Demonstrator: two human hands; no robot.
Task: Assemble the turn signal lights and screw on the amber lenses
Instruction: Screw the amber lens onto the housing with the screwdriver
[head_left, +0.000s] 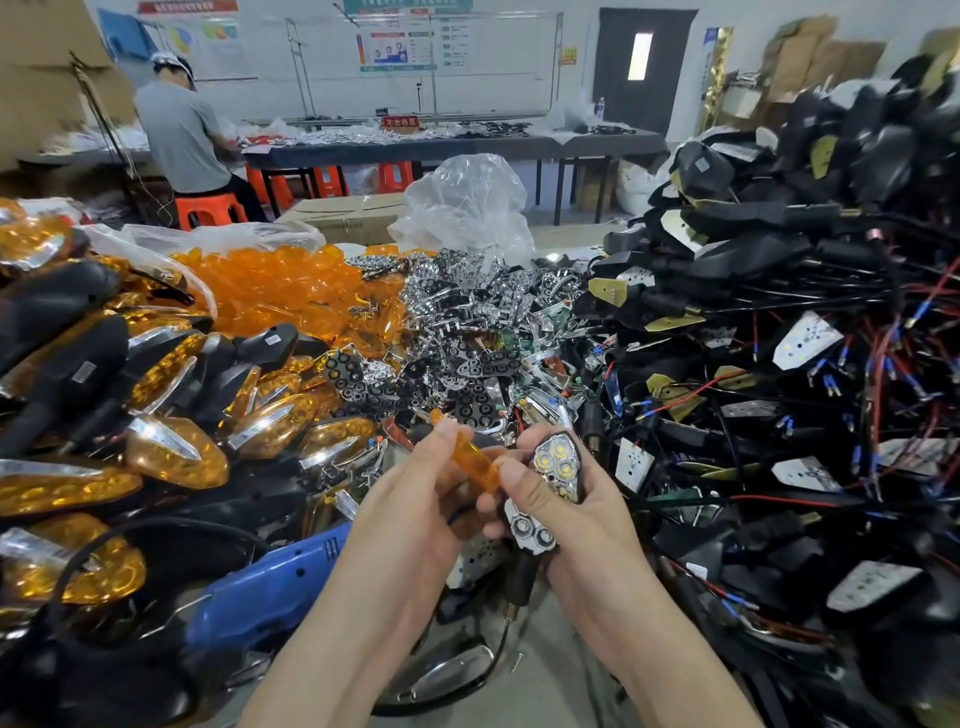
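Note:
My left hand (421, 499) grips an amber lens (470, 457), held edge-on between thumb and fingers. Just to its right, my right hand (563, 506) holds a black turn signal housing with a chrome reflector (558, 465) facing up, its three round cups showing. A second chrome reflector (532, 530) sits lower in the same hand. The lens touches the reflector's left edge. A black stalk with a spring end (514, 597) hangs below my right hand.
Finished amber lights (171, 447) pile at the left, loose amber lenses (280, 291) behind them, chrome reflectors (457, 332) in the middle, black wired housings (779, 322) at the right. A blue electric screwdriver (270, 587) lies near my left forearm. A person sits far back.

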